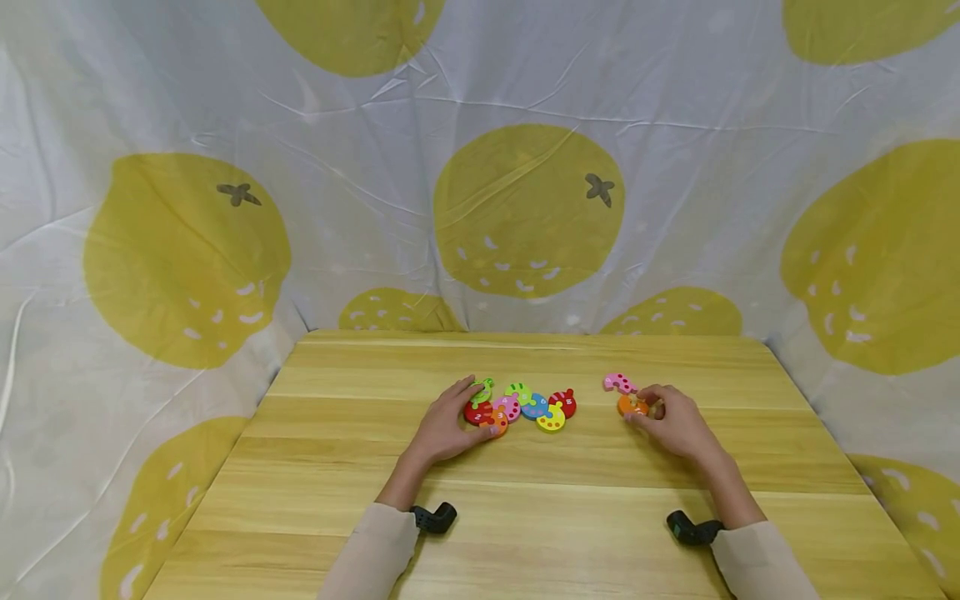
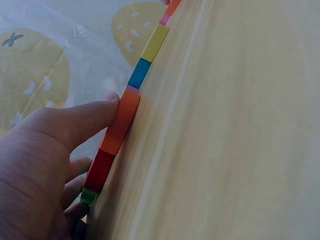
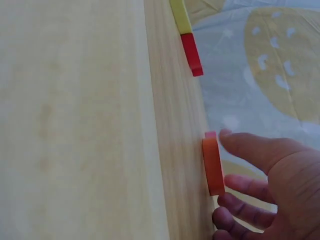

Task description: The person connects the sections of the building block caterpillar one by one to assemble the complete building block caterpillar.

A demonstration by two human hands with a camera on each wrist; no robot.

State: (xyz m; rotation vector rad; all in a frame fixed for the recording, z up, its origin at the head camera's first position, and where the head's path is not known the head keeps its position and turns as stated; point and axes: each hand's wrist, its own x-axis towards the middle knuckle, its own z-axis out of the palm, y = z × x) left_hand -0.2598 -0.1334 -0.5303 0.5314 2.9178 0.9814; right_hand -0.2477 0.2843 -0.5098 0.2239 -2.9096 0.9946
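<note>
Near the far side of the table lies a winding chain of interlocked, numbered puzzle pieces, among them a red one (image 1: 477, 414), an orange one (image 1: 497, 427), a blue one (image 1: 536, 407) and a second red one (image 1: 564, 403) at its right end. My left hand (image 1: 448, 425) spans the chain's left end, its thumb resting on the orange piece and its fingers by a green piece (image 2: 88, 195). Farther right, my right hand (image 1: 673, 419) hovers close over a separate orange piece (image 3: 213, 167), thumb apart from its top. Beside that lies a pink piece (image 1: 621, 383).
The wooden table (image 1: 525, 517) carries the pieces. Behind it hangs a pale curtain (image 1: 360, 200) with large yellow fruit prints. A black wrist camera sits on each wrist, the left one (image 1: 437, 517) and the right one (image 1: 692, 529).
</note>
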